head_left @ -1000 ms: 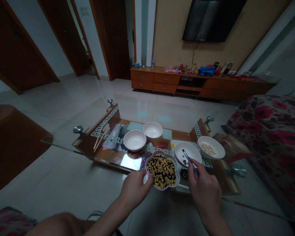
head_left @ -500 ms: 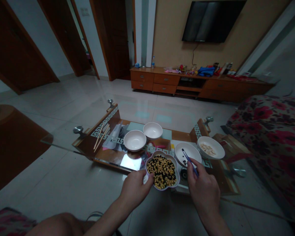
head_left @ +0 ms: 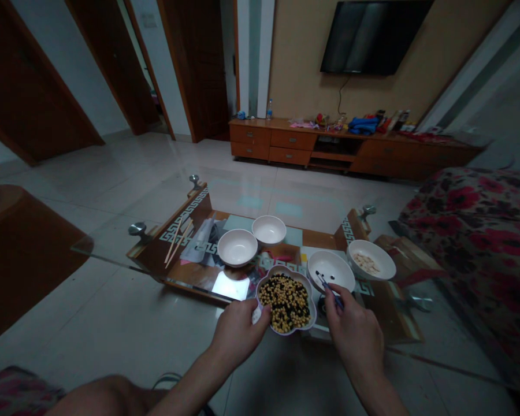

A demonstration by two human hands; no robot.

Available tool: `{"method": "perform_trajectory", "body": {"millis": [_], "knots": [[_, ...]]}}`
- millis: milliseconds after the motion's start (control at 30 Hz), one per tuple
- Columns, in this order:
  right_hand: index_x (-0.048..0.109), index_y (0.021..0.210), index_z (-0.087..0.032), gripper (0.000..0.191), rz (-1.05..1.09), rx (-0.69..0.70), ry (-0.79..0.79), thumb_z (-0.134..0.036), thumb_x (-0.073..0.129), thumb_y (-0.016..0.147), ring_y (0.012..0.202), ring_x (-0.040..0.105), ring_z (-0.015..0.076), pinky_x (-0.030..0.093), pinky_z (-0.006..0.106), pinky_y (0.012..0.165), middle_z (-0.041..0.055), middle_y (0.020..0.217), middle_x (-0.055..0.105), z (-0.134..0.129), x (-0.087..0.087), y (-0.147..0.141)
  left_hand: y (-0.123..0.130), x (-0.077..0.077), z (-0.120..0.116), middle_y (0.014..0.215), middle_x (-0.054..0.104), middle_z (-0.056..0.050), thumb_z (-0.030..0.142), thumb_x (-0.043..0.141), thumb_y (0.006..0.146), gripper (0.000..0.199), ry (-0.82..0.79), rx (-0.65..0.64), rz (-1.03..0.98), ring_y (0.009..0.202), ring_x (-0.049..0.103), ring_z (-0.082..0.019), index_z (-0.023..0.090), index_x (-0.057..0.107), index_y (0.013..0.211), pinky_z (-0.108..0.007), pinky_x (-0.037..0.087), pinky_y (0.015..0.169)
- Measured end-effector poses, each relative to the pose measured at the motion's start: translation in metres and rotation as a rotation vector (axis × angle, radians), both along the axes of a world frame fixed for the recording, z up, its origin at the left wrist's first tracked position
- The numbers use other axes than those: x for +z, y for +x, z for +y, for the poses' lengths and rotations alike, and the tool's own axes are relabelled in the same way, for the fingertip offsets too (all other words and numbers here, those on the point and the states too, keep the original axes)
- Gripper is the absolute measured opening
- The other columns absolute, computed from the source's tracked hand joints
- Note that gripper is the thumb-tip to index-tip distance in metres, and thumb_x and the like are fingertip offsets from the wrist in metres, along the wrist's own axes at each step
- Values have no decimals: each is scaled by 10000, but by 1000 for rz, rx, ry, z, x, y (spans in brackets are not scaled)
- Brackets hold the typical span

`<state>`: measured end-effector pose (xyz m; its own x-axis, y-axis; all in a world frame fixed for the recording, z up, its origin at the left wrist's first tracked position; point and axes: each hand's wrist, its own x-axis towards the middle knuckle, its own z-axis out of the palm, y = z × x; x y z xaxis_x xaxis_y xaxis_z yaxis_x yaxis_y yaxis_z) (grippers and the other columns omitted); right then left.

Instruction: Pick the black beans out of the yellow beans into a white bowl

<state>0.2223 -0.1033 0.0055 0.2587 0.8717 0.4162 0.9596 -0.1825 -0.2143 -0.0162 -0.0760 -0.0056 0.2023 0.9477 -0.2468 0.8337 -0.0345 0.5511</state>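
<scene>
My left hand [head_left: 238, 332] grips the rim of a white flower-shaped bowl [head_left: 304, 278], which is heaped with mixed yellow soybeans and black beans [head_left: 286, 303]. My right hand [head_left: 353, 329] holds blue chopsticks [head_left: 330, 290], their tips inside a shallow white bowl [head_left: 331, 271] beside the flower-shaped one. A few black beans lie in that bowl. I cannot tell whether the chopstick tips hold a bean. To its right, a white bowl [head_left: 371, 260] holds pale beans.
Two white bowls [head_left: 237, 247] stand farther along the glass-topped wooden table [head_left: 190, 216], with wooden chopsticks [head_left: 178, 241] at its left end. A floral sofa [head_left: 472, 242] runs along the right, and a wooden TV cabinet [head_left: 351, 144] stands at the back.
My right hand has moved slightly left and forward, and the chopstick tips have moved farther left and lower in the shallow bowl. My left hand and the flower-shaped bowl stay in place.
</scene>
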Motion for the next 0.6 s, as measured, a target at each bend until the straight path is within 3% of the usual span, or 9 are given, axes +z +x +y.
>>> {"method": "perform_trajectory", "body": {"millis": [333,600], "knots": [[757,1059,-231,293,146,-27,-92,-375,522,960,562,668,212,354,276,530,52,679,741,0,0,-1,1,-1,-1,728,715,-74,513,469,988,472,23,21,-12,706,636,-210,183,700,742,-311,210,592],[746,1094,-204,457,197,-32,9,-506,415,1004,564,677,223,404,289,536,74,704,748,0,3,-4,0,0,-1,724,713,-77,505,461,992,480,28,14,-13,713,640,-208,178,694,730,-311,216,593]]}}
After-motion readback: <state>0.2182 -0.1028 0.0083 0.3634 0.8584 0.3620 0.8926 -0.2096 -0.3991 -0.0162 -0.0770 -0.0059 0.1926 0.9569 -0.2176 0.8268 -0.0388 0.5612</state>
